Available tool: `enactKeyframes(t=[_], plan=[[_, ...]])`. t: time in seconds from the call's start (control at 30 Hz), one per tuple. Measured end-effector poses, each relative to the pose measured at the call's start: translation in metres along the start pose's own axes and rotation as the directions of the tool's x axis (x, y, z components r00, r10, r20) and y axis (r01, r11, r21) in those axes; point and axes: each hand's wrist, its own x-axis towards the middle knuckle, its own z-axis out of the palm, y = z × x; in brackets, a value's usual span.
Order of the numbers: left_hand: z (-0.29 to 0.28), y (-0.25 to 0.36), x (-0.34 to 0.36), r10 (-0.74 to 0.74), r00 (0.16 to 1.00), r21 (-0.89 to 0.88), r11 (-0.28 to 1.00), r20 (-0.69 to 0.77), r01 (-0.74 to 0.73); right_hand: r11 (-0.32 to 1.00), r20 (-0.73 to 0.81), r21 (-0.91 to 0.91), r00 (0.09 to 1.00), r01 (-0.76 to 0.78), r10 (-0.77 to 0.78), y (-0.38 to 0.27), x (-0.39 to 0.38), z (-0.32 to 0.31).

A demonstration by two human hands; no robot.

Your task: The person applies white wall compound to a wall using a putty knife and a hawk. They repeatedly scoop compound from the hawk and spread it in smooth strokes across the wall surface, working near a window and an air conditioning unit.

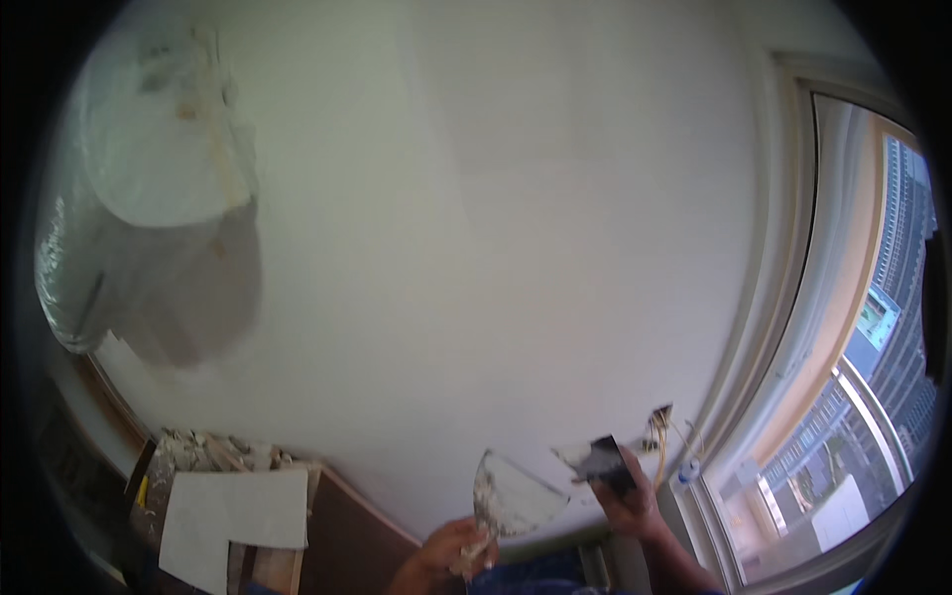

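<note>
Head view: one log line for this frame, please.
left hand: grips wide putty trowel | right hand: holds dark putty knife at white wall | exposed wires beside | window right

Two hands: left hand (441, 557), right hand (635, 501). Two plastering tools: one wide putty-smeared trowel (511, 496), one smaller dark-bladed putty knife (607, 461). One white wall (476, 218). One open wall box with loose wires (659, 426). One window frame (783, 327). One plastic-wrapped bundle (149, 198). One white sheet (233, 521). One heap of rubble (213, 451).
</note>
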Motion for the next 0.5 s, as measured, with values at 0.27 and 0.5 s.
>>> enactKeyframes(t=[0.27,0.5], plan=[[0.041,0.027,0.020,0.114,0.962,-0.039,0.993,0.246,-0.108,0.866,0.399,-0.497,0.900,0.050,0.177,-0.034,0.035,-0.018],[0.042,0.054,-0.004,0.171,0.985,0.241,0.955,0.018,-0.171,0.824,0.229,-0.564,0.949,-0.053,0.218,-0.071,0.063,-0.030]])
